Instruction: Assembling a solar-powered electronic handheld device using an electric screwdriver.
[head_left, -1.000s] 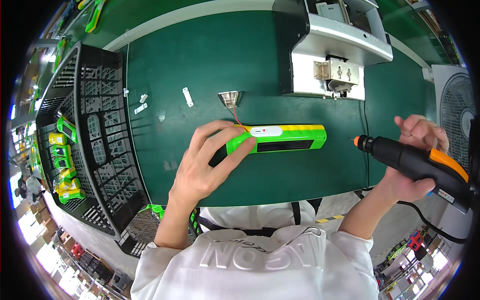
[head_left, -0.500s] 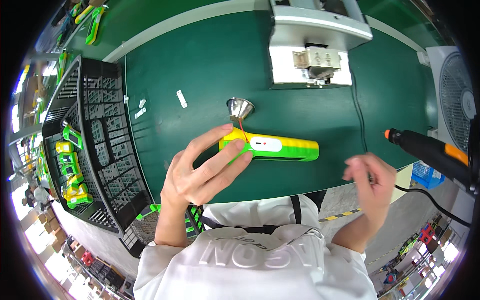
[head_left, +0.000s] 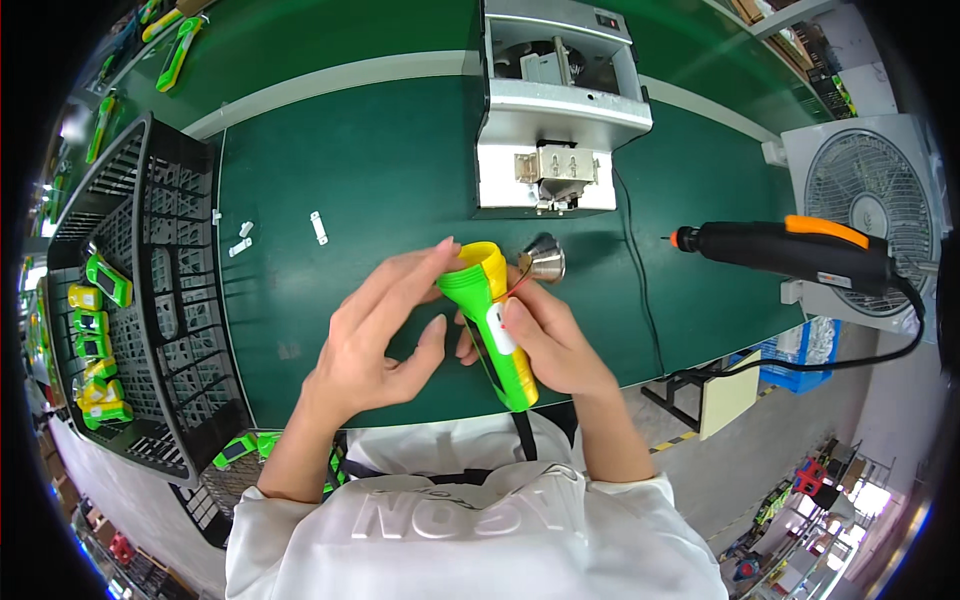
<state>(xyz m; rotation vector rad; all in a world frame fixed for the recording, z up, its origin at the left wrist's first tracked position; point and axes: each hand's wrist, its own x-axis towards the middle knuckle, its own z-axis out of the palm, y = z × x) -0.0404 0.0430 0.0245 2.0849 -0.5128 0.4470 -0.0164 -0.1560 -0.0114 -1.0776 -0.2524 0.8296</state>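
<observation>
- At the far left, a black crate [head_left: 150, 330] stands on the green table [head_left: 380, 170]; some green-yellow torches [head_left: 95, 330] lie inside it, as they did a second ago.
- Near the crate, small white parts [head_left: 318, 227] lie on the table, well apart from the hands.
- The left hand [head_left: 375, 345] is half open, its fingers spread. Its fingertips touch the head of the torch [head_left: 492, 325]. A second ago this hand pressed the torch flat on the table; now the torch is lifted and turned, with its open head pointing away from the person.
- The right hand [head_left: 545, 345] now grips the torch body, closed around it, thumb on the white switch. A second ago it held the screwdriver [head_left: 790, 250]; that tool now lies alone at the right, near the fan [head_left: 865, 200].
- A thin wire runs from the torch head to the silver reflector cone [head_left: 543, 262], which lies on the table just beyond the torch.
- A grey machine [head_left: 555, 110] stands far behind the hands.
- In my judgement, the screwing is finished for now and both hands pass to work on the torch head.
</observation>
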